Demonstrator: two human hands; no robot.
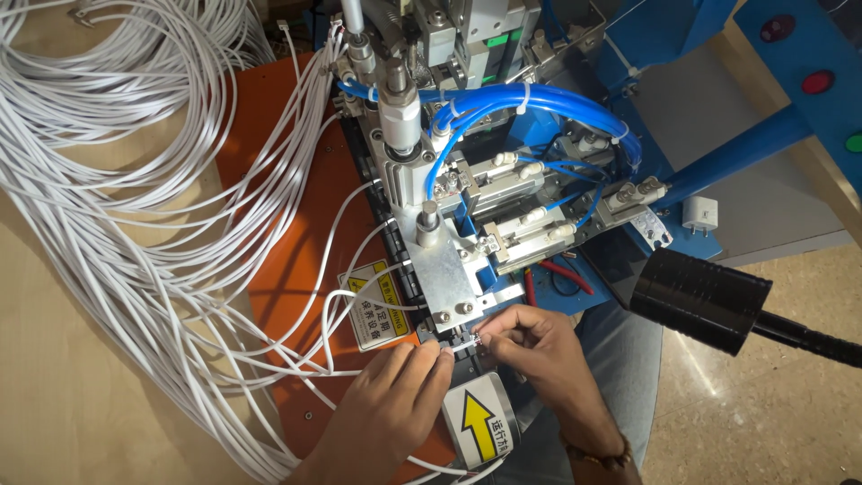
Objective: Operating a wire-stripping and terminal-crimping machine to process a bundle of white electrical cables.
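Observation:
My left hand [386, 404] rests on the orange machine base [278, 207] and pinches the end of a white cable [446, 352] at the machine's black fixture [460, 346]. My right hand [530, 346] comes in from the right, its fingertips closed on the small metal connector tip [479, 339] of the same cable. Both hands meet just below the silver bracket [444, 269] of the pneumatic press.
A big bundle of white cables [117, 198] spreads over the wooden table to the left. Blue air hoses [503, 103] and cylinders fill the machine above. A black cylinder [700, 301] juts in at right. A yellow arrow label [480, 422] lies beneath the hands.

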